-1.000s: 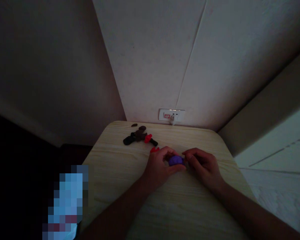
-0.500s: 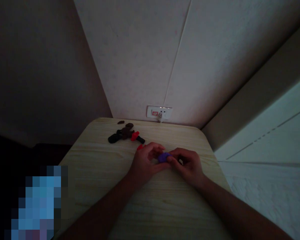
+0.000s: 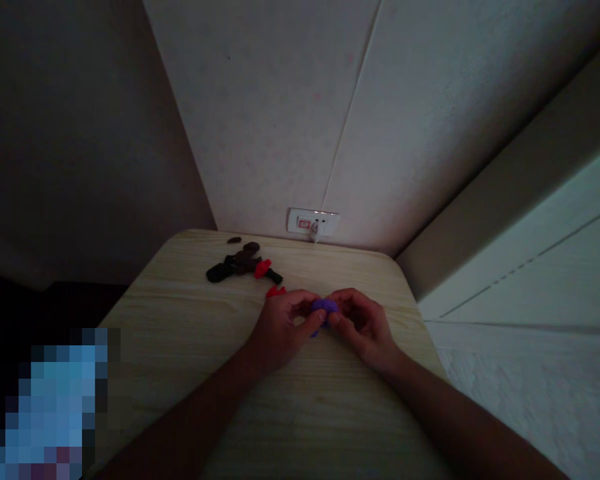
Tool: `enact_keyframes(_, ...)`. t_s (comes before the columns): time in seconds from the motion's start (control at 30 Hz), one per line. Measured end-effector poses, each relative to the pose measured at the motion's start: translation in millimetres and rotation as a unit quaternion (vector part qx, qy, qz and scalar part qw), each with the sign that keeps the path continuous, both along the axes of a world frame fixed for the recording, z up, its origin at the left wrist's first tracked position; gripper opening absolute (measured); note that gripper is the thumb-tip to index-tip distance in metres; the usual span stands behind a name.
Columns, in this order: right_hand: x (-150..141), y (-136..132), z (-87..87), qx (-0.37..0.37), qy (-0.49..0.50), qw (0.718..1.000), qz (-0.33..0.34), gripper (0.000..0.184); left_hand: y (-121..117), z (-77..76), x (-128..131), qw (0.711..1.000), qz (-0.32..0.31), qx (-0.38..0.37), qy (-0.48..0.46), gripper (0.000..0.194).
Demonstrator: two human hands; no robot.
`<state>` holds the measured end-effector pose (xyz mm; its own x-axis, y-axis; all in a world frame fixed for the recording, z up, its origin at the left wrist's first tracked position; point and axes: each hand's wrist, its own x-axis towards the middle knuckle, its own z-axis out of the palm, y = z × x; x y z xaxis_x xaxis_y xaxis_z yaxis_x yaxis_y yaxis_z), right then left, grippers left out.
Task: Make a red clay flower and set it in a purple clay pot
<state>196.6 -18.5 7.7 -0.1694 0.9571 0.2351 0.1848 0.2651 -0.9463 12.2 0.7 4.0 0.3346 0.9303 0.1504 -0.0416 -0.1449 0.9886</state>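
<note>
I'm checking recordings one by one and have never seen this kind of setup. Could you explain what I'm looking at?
There is no robot here: these are a person's bare hands. Every picture comes from one camera worn on the head, looking forward and down.

The left hand and right hand hold a small purple lump between their fingertips, above a pale wooden table. Beyond them lie brown lumps, black pieces and a red piece; another red piece is partly hidden behind the left hand. A socket is on the wall. What the pixelated patch covers, I can't tell.
</note>
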Motion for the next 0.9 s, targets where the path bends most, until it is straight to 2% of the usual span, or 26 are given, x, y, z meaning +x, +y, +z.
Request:
enact_keyframes(0.27,-0.7,-1.8,1.2,0.004,-0.038,0.999,-0.006,0.030,-1.1,-3.6,-1.9,0.995,0.013,0.065,0.070,0.009)
enact_keyframes(0.47,-0.8,-3.6,4.1,0.023,-0.038,0.999,-0.004,0.028,-3.1,-1.8,-1.7,0.998,-0.008,0.054,0.029,0.007)
enact_keyframes(0.57,-0.2,-3.7,4.3,0.022,-0.029,0.999,-0.002,0.026,-2.8,-1.9,-1.2,0.999,0.002,0.031,-0.016,0.015)
enact_keyframes(0.67,0.7,-3.3,2.9,0.021,-0.028,0.999,0.006,0.024,-1.9,-1.8,-1.3,0.999,0.013,0.026,-0.022,0.014)
enact_keyframes(0.9,0.9,-3.5,4.1,0.032,-0.019,0.999,0.028,0.015,-3.4,-2.2,-3.0,0.992,0.018,0.115,0.058,0.006)
